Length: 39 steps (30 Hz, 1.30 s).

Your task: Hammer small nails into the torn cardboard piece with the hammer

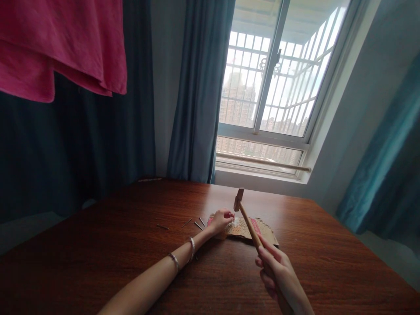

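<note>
A hammer (251, 223) with a wooden handle is gripped in my right hand (277, 267). Its head is raised just above and to the right of my left hand (223, 218). The fingers of my left hand are pinched together over a piece of cardboard (269, 236); whatever thin thing they hold is too small to make out. The cardboard lies flat on the table and has a ragged edge, pink patches, an orange patch and many small dark dots or holes. Two bracelets (192, 249) circle my left wrist and forearm.
Several thin metal rods (198, 225) lie on the brown wooden table (131, 245) left of the cardboard. Behind the table are a barred window (265, 87) and blue curtains (200, 87). Pink cloth (82, 43) hangs at the upper left.
</note>
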Tool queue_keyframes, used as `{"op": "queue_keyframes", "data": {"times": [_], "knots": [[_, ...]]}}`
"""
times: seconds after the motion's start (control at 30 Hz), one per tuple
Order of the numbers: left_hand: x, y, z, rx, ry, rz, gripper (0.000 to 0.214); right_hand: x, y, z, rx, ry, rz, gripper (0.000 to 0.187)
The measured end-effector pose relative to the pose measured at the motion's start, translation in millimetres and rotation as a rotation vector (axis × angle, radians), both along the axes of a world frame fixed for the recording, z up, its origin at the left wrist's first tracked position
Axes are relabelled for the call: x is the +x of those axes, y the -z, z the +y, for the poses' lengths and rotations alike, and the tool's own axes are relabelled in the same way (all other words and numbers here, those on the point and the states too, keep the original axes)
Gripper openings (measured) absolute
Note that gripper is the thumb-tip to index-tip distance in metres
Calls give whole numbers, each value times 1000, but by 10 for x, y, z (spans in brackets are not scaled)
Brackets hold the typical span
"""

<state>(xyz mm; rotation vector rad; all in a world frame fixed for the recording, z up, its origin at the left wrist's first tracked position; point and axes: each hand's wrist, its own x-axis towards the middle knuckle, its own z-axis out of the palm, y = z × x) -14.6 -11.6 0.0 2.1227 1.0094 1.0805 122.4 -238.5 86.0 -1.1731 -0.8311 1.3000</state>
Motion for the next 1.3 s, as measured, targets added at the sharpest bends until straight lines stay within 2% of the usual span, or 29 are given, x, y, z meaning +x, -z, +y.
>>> {"op": "queue_keyframes", "data": {"times": [0.17,0.33,0.77,1.1,1.3], "knots": [[8,11,11,-31,-26,8,18,-33,-42,-21,-5,3,15,70],[8,-1,-2,-28,4,5,18,-41,-73,-22,-2,-3,44,71],[9,-15,-12,-56,-31,16,16,-51,-101,-42,-17,-2,19,72],[1,-30,-21,-47,2,-6,16,-32,-81,-24,-36,-5,21,75],[-5,-70,-47,-67,-8,9,15,6,-87,-47,0,19,23,73]]}}
